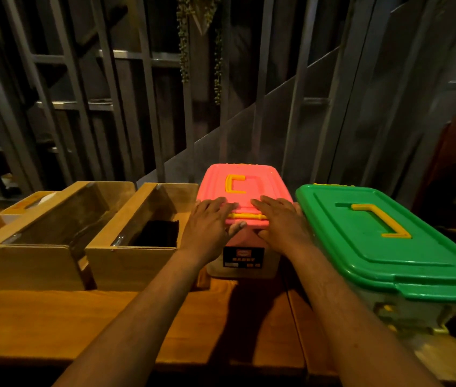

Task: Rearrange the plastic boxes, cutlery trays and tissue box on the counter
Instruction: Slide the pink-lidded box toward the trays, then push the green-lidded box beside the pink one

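Wooden table (53,317), items in a row from left to right:

Tissue box (25,203), far left, partly behind the first tray.
Two wooden cutlery trays (39,258) (137,263), side by side, touching; the second holds dark contents.
Pink-lidded box (242,188), yellow handle, label on its front, just beside the second tray.
Green-lidded box (389,247), yellow handle, far right, angled.

Left hand (210,222) and right hand (282,222): both flat on the near edge of the pink lid, fingers spread, thumbs hooked over the front rim, hands slightly apart.
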